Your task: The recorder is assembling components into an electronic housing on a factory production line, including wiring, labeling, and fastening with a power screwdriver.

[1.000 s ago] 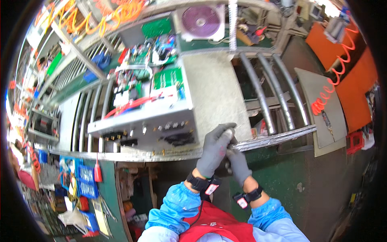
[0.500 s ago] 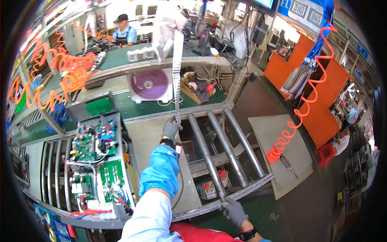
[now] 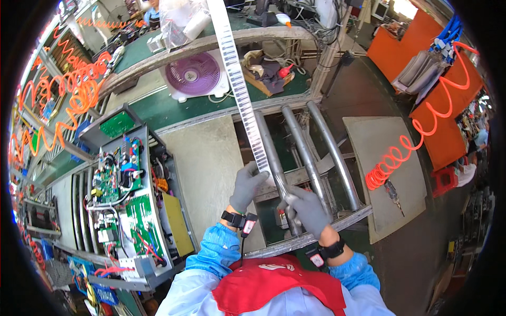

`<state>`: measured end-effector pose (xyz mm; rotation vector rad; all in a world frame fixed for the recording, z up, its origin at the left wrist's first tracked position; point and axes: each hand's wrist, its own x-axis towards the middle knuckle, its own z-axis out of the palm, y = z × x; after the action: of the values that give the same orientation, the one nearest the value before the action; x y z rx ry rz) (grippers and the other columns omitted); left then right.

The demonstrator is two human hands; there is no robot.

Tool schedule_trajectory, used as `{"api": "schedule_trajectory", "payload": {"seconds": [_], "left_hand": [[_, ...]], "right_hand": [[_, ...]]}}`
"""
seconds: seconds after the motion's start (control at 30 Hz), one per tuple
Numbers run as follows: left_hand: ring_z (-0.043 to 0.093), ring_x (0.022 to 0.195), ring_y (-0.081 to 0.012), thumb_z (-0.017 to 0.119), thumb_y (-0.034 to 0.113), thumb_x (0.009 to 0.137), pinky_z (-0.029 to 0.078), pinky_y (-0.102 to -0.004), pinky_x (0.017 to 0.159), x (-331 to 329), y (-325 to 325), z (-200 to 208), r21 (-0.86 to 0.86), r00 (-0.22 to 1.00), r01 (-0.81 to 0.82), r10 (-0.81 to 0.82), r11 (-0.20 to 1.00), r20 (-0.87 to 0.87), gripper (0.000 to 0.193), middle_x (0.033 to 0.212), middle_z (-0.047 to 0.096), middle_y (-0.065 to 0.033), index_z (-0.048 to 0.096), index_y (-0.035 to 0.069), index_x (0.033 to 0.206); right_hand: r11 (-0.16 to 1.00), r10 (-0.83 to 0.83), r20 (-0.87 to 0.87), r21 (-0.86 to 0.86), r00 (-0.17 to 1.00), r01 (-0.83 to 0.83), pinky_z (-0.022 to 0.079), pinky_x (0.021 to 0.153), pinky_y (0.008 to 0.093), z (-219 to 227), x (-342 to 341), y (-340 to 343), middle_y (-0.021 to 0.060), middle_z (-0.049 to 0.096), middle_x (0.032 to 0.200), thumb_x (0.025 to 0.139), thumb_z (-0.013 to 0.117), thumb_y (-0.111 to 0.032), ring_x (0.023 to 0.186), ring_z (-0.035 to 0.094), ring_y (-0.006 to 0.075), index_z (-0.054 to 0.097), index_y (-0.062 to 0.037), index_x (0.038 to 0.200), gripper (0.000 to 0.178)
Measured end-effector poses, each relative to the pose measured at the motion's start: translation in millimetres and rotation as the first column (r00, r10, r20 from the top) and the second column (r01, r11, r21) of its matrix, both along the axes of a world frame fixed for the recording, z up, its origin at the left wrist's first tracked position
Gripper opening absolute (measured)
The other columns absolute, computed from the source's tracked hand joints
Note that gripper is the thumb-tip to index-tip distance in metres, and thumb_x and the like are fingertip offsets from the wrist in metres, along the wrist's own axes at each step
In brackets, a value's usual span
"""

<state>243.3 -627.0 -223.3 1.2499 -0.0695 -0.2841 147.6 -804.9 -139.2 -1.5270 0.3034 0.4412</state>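
With our left hand (image 3: 245, 188) we are pinching the near end of the white label strip (image 3: 241, 95), which is slanting toward the far side beside the metal rollers (image 3: 307, 158). Our right hand (image 3: 310, 211) is curling just right of it; we cannot tell whether it is gripping anything. We should be holding the strip taut and flat, minding the near rail (image 3: 342, 225); leftward, we are finding room over the grey board (image 3: 203, 163) before the chassis (image 3: 142, 284).
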Motion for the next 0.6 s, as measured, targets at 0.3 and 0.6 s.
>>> {"api": "schedule_trajectory", "payload": {"seconds": [0.3,0.6], "left_hand": [[0.060,0.090,-0.0117,0.063,0.006,0.085,0.050,-0.0277,0.079,-58,-18,42,0.152,0.990,-0.137,0.132,0.979,0.043,0.028,0.099,0.065,-0.0068,0.061,-0.006,0.110],[0.059,0.087,-0.0117,0.061,0.006,0.085,0.048,-0.0274,0.080,-74,-48,62,0.184,0.975,-0.221,0.220,0.958,0.025,0.026,0.096,0.066,-0.0053,0.063,-0.005,0.108]], "right_hand": [[0.974,0.223,-0.008,-0.031,0.975,-0.224,0.040,0.040,0.0222,15,13,-16,0.0060,0.066,0.080,0.094,0.049,-0.020,0.051,0.053,0.0072,0.061,-0.0041,0.122,0.034],[0.972,0.216,0.289,-0.149,0.932,-0.179,0.050,0.056,0.0294,-22,10,-41,0.0111,0.069,0.081,0.089,0.055,-0.016,0.061,0.062,0.0146,0.065,0.0011,0.112,0.030]]}}
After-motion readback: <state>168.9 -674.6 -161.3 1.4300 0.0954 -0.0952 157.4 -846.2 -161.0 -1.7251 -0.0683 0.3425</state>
